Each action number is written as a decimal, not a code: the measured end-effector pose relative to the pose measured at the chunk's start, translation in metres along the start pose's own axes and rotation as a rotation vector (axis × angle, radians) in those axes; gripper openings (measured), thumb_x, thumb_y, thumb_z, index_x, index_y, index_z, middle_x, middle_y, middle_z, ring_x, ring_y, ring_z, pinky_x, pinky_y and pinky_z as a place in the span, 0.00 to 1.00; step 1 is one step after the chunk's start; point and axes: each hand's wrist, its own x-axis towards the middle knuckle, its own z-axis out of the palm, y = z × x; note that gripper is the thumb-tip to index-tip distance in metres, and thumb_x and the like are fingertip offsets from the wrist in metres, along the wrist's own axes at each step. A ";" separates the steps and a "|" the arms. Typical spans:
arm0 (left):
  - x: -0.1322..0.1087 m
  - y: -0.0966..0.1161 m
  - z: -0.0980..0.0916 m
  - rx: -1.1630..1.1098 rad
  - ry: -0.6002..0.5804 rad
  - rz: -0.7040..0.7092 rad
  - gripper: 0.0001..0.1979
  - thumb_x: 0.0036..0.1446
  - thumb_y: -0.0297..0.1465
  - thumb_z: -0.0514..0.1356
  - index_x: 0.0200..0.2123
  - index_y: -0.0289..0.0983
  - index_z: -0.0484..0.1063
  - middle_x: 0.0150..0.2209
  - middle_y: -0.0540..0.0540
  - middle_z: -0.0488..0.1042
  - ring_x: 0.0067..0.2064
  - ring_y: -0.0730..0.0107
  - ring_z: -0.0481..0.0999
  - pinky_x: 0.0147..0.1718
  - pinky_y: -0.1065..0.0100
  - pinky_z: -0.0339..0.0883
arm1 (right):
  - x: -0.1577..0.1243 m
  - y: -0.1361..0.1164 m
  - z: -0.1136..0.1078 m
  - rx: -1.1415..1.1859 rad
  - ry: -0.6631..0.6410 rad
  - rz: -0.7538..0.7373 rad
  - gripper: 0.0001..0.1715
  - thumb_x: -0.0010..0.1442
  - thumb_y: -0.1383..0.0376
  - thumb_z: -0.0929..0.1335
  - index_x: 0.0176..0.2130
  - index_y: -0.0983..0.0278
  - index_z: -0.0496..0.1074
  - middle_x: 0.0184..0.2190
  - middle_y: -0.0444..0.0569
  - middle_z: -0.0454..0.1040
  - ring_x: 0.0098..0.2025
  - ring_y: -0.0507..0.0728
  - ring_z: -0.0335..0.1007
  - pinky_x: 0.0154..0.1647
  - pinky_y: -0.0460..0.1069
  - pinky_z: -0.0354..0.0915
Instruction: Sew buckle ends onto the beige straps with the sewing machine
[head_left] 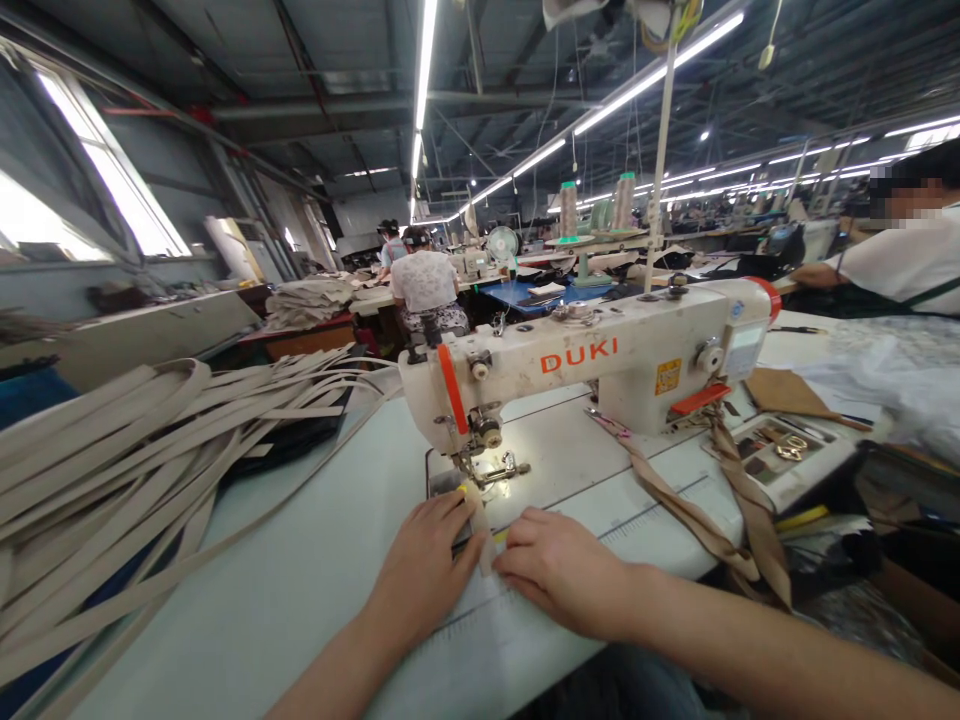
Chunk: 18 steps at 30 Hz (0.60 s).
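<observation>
A short beige fabric strip [484,535] lies under the needle area of the white sewing machine [555,350], its near end pointing towards me. My left hand [429,550] is closed on the strip's left side, fingertips close to the presser foot and thumb against the strip. From the right, my right hand [559,568] has its fingers bent and pinches the strip's near end. Something small and yellow shows at the left fingertips. A metal guide [512,468] sits on the machine bed just right of the needle. The fingers hide part of the strip.
Long beige strips [150,440] are heaped on the left, one trailing to the machine. Scissors [607,422] and brown straps [694,515] lie right, beside a parts tray [787,450]. Thread cones [568,212] stand behind. One person [911,250] sits at right, others ahead.
</observation>
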 end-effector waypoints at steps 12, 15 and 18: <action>0.001 -0.003 -0.002 -0.052 -0.038 -0.050 0.16 0.60 0.36 0.53 0.43 0.34 0.75 0.44 0.37 0.78 0.45 0.53 0.77 0.46 0.50 0.72 | 0.028 0.020 -0.001 -0.099 0.018 -0.082 0.11 0.64 0.66 0.63 0.38 0.65 0.74 0.34 0.49 0.73 0.38 0.56 0.65 0.41 0.49 0.62; 0.001 -0.005 -0.002 -0.073 -0.040 -0.054 0.16 0.61 0.36 0.52 0.43 0.34 0.75 0.44 0.38 0.78 0.45 0.54 0.77 0.46 0.51 0.72 | 0.034 0.024 -0.002 -0.113 0.006 -0.081 0.11 0.63 0.66 0.63 0.40 0.65 0.75 0.35 0.49 0.74 0.40 0.57 0.66 0.44 0.49 0.62; 0.002 -0.008 -0.002 -0.089 -0.047 -0.050 0.16 0.61 0.35 0.52 0.42 0.34 0.76 0.43 0.38 0.78 0.45 0.55 0.77 0.46 0.52 0.73 | 0.040 0.028 -0.001 -0.124 -0.012 -0.087 0.12 0.64 0.65 0.62 0.37 0.66 0.74 0.35 0.49 0.74 0.41 0.57 0.67 0.46 0.50 0.62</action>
